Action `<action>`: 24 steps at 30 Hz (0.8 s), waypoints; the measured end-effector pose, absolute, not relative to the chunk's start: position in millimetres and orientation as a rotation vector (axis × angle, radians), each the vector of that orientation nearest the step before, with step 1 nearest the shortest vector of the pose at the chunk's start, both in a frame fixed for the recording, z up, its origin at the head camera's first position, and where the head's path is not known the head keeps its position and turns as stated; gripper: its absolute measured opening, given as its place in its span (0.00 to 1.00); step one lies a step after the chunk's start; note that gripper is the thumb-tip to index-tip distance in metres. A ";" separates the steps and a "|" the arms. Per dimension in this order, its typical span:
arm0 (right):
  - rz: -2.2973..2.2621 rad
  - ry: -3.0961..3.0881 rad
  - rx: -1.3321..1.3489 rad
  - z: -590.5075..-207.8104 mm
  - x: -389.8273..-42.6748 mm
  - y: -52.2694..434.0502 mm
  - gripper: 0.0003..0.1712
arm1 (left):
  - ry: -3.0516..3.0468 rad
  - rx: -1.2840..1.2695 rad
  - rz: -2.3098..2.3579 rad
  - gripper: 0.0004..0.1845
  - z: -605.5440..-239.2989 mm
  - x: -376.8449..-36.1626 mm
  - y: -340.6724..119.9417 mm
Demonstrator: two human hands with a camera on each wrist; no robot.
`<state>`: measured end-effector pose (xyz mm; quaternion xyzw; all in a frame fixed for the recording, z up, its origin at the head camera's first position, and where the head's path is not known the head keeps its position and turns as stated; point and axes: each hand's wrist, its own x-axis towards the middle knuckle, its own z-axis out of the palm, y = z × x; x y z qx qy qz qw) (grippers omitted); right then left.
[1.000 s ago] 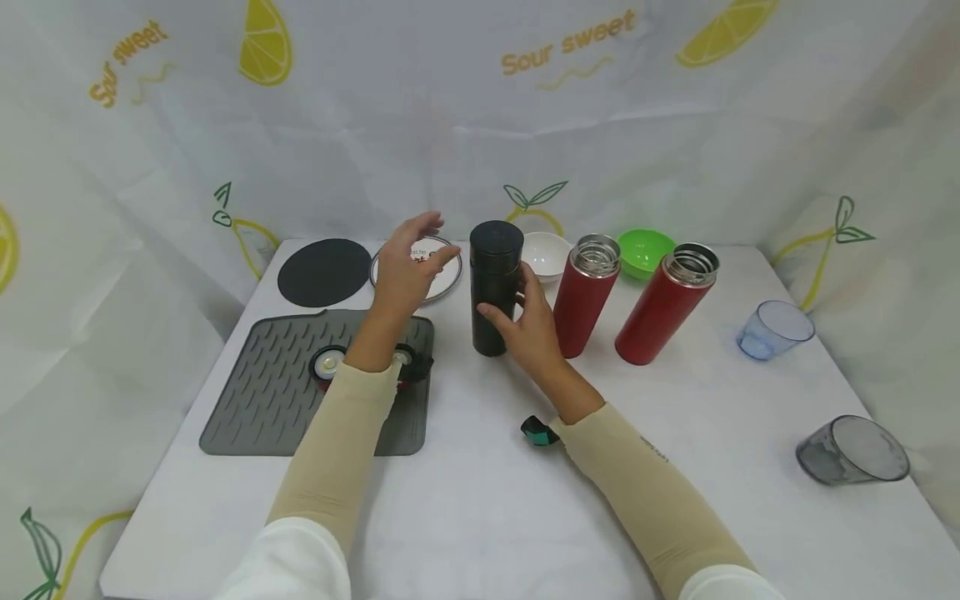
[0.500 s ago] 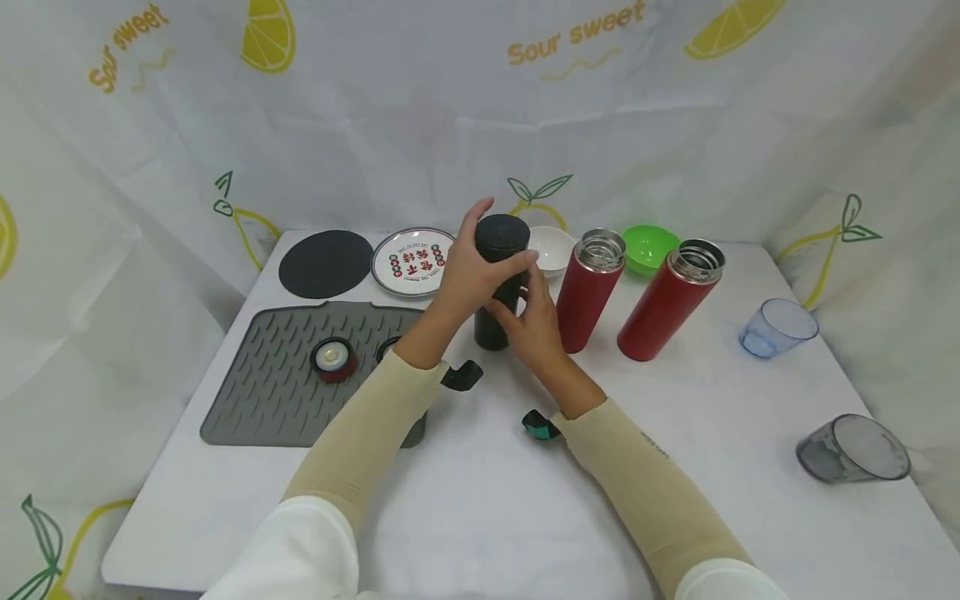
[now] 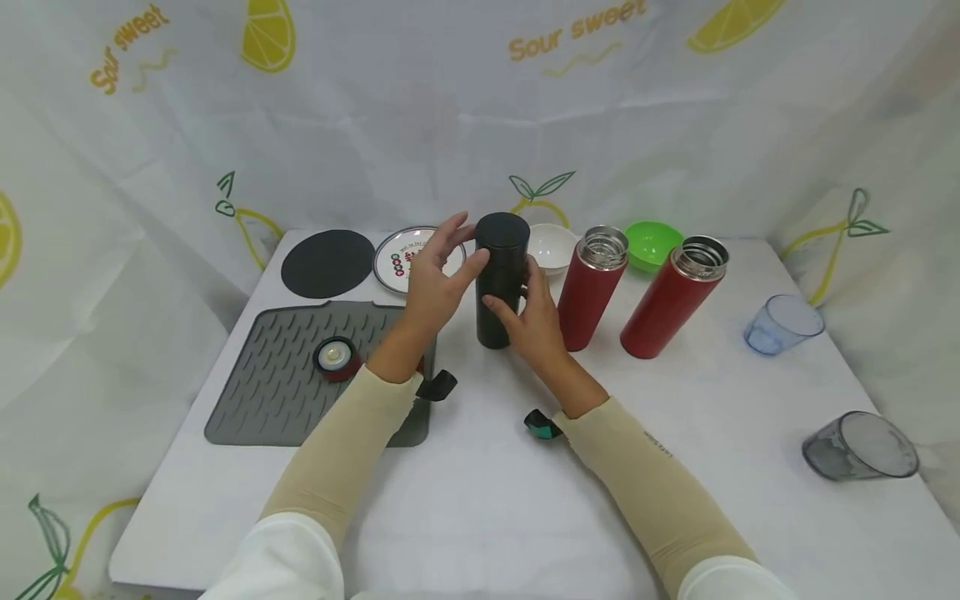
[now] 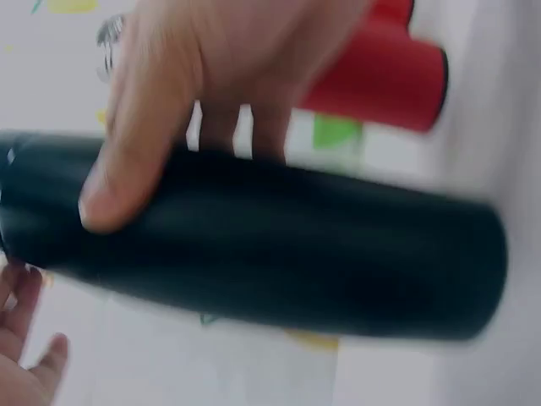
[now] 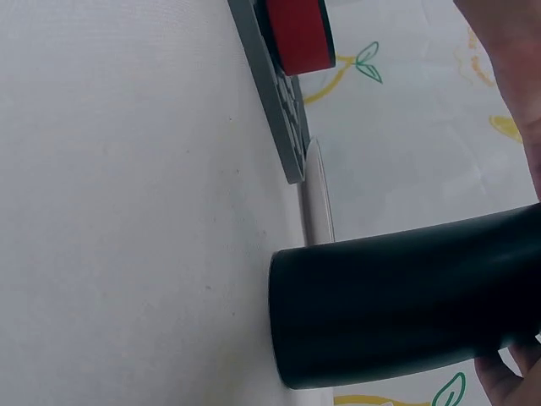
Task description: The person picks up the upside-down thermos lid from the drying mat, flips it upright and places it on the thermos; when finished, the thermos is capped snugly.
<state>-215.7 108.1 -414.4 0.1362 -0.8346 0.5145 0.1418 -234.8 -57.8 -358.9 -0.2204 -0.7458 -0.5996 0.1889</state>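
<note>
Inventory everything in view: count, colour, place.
Capped bottle: 1, black, mid-table
Open bottles: 2, red, right of it
Bowls: 2, white and green, behind bottles
Glasses: 2, blue and grey, far right
Mat: 1, grey, left
Lid: 1 plainly seen, red and black, on mat
Disc: 1, black, back left
Plate: 1, white, right of disc
Table: 1, white, under all
Backdrop: 1, white, lemon-printed, behind table
Wrist gear: 2, dark, at wrists
Sleeves: 2, beige and white, forearms
Left hand: 1, bare, at capped bottle
Right hand: 1, bare, gripping it
</note>
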 end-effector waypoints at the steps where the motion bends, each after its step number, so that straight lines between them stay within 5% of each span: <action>1: 1.484 -2.406 0.401 -415.1 -216.1 108.5 0.50 | -2.106 -0.617 -1.731 0.36 -358.5 -235.1 -54.2; 14: 1.472 -2.393 0.450 -413.9 -217.4 108.5 0.47 | -2.196 -0.533 -1.647 0.46 -359.4 -253.0 -47.3; 24: 1.439 -2.407 0.404 -414.3 -215.5 110.5 0.50 | -2.058 -0.614 -1.619 0.33 -362.7 -234.4 -50.5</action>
